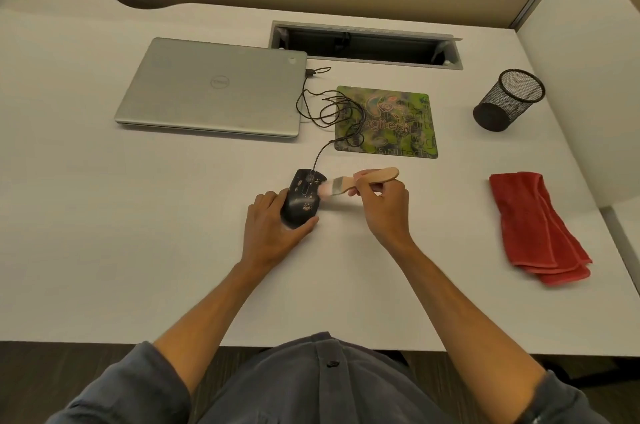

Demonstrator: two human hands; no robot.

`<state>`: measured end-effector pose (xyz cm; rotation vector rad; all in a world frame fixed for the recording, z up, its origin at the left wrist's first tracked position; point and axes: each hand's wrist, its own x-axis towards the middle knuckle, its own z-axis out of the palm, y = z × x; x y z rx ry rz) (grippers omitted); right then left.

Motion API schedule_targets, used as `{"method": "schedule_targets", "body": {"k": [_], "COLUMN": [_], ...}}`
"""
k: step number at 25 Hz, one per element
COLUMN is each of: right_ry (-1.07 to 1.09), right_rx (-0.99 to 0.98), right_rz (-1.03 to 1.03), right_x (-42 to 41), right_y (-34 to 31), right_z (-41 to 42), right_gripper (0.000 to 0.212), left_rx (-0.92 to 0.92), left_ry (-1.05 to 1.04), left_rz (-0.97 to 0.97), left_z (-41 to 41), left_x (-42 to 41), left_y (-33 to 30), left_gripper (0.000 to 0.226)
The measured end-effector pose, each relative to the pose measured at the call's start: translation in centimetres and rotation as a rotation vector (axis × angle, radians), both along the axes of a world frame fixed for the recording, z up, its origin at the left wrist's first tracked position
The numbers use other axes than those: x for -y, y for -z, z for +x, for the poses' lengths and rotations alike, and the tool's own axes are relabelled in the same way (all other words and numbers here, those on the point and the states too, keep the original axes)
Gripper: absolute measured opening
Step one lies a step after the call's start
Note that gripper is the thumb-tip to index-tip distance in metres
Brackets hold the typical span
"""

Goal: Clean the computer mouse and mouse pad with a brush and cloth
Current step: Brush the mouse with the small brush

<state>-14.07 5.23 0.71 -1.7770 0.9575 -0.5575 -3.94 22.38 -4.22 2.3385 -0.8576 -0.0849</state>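
A black wired mouse (303, 196) with pale specks on its back lies on the white desk (138, 250). My left hand (273, 229) grips its rear and sides. My right hand (382, 207) holds a wooden-handled brush (360, 181), and the blurred bristles touch the mouse's right side. The mouse's black cable (332, 108) runs in loops across a green patterned mouse pad (398, 122) to the laptop. A folded red cloth (533, 226) lies to the right, apart from both hands.
A closed silver laptop (214, 87) sits at the back left. Behind the pad is an open cable slot (363, 44) in the desk. A black mesh pen cup (509, 99) stands at the back right. A beige partition wall closes off the far side.
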Motion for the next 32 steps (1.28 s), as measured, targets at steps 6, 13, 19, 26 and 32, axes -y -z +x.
{"method": "schedule_targets", "body": {"k": [6,13,19,26,32], "right_ry": [0.025,0.03,0.0,-0.011,-0.011], "right_rx": [0.116,-0.027,-0.048,-0.025,0.026], "right_rz": [0.062,-0.098,-0.068,-0.046,-0.105], "right_x": [0.2,0.5,0.6,1.0,0.4], "right_y": [-1.0,-0.9,-1.2,-1.1,-1.1], "right_z": [1.5,2.0,3.3,3.6,2.7], "right_gripper": [0.009,0.018,0.02,0.023,0.013], "left_rx": [0.007,0.014,0.016,0.017,0.033], "left_ry": [0.001,0.002,0.001,0.004,0.004], "left_rz": [-0.003,0.0,-0.016,0.008,0.018], "left_z": [0.0,0.1,0.1,0.2,0.1], "left_x": [0.1,0.1,0.0,0.0,0.1], "left_y": [0.1,0.2,0.3,0.4,0.4], "left_gripper": [0.07,0.073,0.071,0.076,0.074]}}
